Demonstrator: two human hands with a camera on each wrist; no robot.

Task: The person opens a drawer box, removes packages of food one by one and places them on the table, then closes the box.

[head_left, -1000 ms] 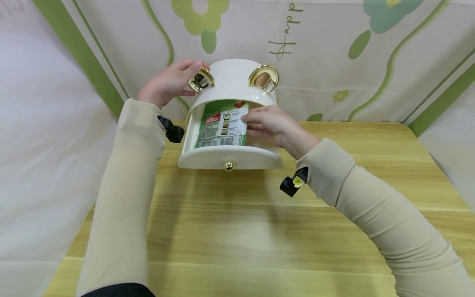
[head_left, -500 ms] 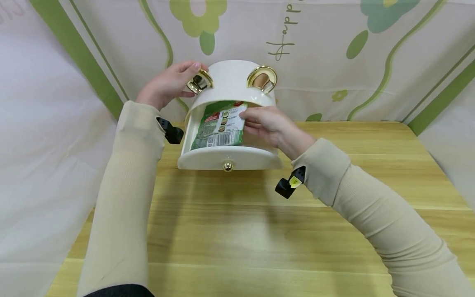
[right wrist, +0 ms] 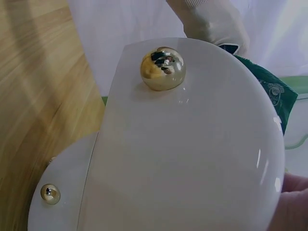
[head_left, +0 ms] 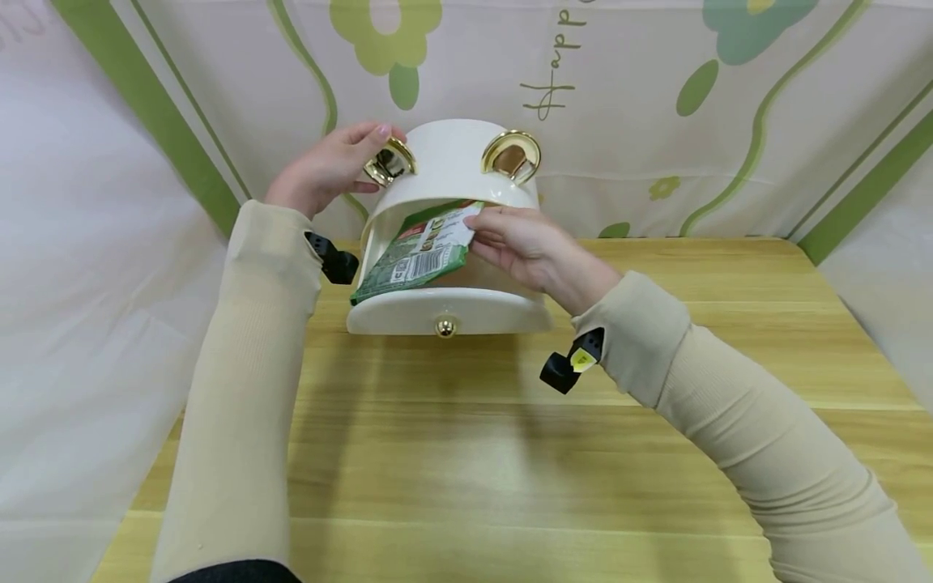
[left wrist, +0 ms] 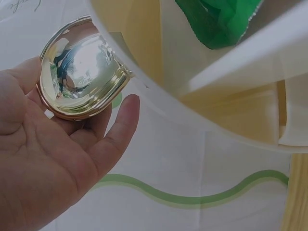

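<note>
While my left hand point(head_left: 331, 166) steadies the white box point(head_left: 452, 162) from the back corner — fingers loosely curved around its gold ear-shaped ornament point(left wrist: 82, 77), thumb up top, cradling it rather than really clamping — my right hand point(head_left: 528, 247) is up at the open front, pinching the top right corner of the green packet point(head_left: 415, 255) between thumb and fingertips. That packet sits tilted inside the opening, barcode side facing me, its lower left corner poking over the edge of the white drop-down door point(head_left: 448, 312), the upper end tucked under the curved roof. So the packet is half in, half hanging at the mouth, resting on the door with the little gold knob point(head_left: 445, 327). The box itself stands at the far edge of the wooden table point(head_left: 466, 453), right up against the flowery backdrop point(head_left: 656, 105). From the right wrist view I mostly get glossy white door and the knob point(right wrist: 162, 68), with a sliver of green at the side, so I can't tell from there how deep the packet goes. I'd say I'm mid-way through handling the packet at the opening — whether it's going in or coming out I honestly can't call from this. Whatever comes next, my guess is it wants the packet squared up so that stuck-out corner clears the door edge, and my left hand holding firm so the box doesn't scoot back into the cloth.
</note>
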